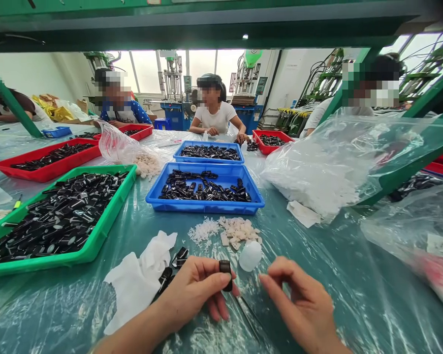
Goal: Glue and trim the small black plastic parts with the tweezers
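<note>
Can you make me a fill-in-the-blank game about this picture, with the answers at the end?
1. The left hand holds a small part coloured ____.
2. The large tray cut off by the picture's left edge is coloured ____.
3. The crumpled white sheet lies to the ____ of the small part.
4. Counted up, the blue trays mid-table, one behind the other, number ____.

Missing words: black; green; left; two.

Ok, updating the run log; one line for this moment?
left hand: holds black part | right hand: curled, contents unclear | nearer blue tray: black pieces inside
</note>
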Demonstrator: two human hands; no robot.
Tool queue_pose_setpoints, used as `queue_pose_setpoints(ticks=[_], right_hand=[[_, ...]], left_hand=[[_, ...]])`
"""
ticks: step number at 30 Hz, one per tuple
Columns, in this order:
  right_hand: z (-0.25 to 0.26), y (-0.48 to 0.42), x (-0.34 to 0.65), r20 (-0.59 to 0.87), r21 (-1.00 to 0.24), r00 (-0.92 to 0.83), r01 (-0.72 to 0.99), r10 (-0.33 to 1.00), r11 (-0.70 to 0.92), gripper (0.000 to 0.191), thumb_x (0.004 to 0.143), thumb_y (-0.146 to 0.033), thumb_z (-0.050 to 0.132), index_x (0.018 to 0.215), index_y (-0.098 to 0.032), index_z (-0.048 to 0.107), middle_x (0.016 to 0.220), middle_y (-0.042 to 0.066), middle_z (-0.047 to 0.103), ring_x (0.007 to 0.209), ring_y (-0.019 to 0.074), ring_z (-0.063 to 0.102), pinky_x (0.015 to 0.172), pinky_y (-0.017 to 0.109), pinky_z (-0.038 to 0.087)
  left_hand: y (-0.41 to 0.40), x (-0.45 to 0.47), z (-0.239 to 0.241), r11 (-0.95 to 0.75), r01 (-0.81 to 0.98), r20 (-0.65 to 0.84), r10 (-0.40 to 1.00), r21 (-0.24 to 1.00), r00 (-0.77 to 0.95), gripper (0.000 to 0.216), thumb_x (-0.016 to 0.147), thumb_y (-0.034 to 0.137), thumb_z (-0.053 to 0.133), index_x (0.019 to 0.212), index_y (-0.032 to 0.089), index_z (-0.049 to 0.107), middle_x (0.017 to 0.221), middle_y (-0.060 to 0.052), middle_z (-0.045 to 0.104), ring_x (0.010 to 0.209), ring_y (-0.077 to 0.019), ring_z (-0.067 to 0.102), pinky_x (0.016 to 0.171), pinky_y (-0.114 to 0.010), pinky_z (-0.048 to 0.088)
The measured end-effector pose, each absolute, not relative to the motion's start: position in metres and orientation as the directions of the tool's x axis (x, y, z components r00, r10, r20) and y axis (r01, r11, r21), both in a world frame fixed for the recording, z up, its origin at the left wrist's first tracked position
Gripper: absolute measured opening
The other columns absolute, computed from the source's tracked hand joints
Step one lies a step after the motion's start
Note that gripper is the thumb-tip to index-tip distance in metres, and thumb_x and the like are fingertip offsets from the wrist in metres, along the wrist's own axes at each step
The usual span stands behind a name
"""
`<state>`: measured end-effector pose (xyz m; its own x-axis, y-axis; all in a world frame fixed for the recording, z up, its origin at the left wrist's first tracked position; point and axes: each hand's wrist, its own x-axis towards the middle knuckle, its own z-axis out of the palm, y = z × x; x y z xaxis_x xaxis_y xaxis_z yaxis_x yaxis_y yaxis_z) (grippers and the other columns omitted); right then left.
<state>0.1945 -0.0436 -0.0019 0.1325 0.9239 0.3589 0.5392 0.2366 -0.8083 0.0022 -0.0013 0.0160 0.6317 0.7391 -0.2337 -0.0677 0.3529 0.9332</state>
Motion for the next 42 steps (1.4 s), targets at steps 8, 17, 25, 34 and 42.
queue_pose_setpoints(ticks=[8,17,25,34,42], right_hand=[[-0.024,-0.016,0.202,0.291,-0.744,0.084,0.646,0.953,0.17,0.065,0.075,-0.032,0.057,0.132,-0.02,0.029,0.122,0.012,0.053,0.112,0.0257,0.051,0.085,0.039,0.046],[-0.015,-0.014,0.203,0.313,-0.729,-0.016,0.637,0.95,0.251,0.033,0.079,-0.028,0.056,0.111,-0.021,0.054,0.108,0.006,0.062,0.101,0.0228,0.058,0.088,0.036,0.045],[-0.001,-0.023,0.212,0.55,-0.462,-0.209,0.73,0.808,0.503,0.043,0.082,-0.01,0.047,0.121,-0.029,0.049,0.102,0.006,0.053,0.093,0.0186,0.056,0.073,0.029,0.049],[0.012,-0.026,0.215,0.672,-0.243,-0.305,0.77,0.675,0.589,0.039,0.078,-0.004,0.047,0.112,-0.023,0.05,0.099,0.008,0.058,0.094,0.0215,0.055,0.076,0.035,0.049],[0.019,-0.027,0.214,0.712,-0.093,-0.425,0.732,0.559,0.675,0.033,0.078,0.001,0.047,0.107,-0.013,0.055,0.098,0.012,0.059,0.098,0.0215,0.053,0.077,0.035,0.049]], left_hand=[[-0.004,0.003,0.016,0.456,-0.074,-0.295,0.683,0.887,0.669,0.028,0.069,0.03,0.067,0.088,0.008,0.065,0.076,-0.01,0.067,0.051,-0.01,0.061,0.048,-0.016,0.048],[-0.007,0.006,0.015,0.511,-0.045,-0.33,0.617,0.859,0.714,0.019,0.068,0.025,0.066,0.076,0.008,0.065,0.073,-0.009,0.066,0.053,-0.0109,0.063,0.049,-0.016,0.048],[-0.011,0.002,0.017,0.504,-0.008,-0.324,0.568,0.864,0.757,0.022,0.071,0.028,0.065,0.075,0.007,0.068,0.067,-0.006,0.062,0.054,-0.0089,0.061,0.05,-0.014,0.047],[-0.01,0.002,0.018,0.516,0.06,-0.365,0.515,0.854,0.775,0.023,0.072,0.031,0.062,0.072,0.009,0.067,0.057,-0.003,0.059,0.05,-0.0088,0.058,0.051,-0.016,0.046],[-0.009,0.001,0.016,0.474,0.065,-0.338,0.518,0.878,0.786,0.023,0.072,0.029,0.06,0.076,0.008,0.069,0.065,-0.004,0.06,0.051,-0.0055,0.052,0.051,-0.015,0.042]])
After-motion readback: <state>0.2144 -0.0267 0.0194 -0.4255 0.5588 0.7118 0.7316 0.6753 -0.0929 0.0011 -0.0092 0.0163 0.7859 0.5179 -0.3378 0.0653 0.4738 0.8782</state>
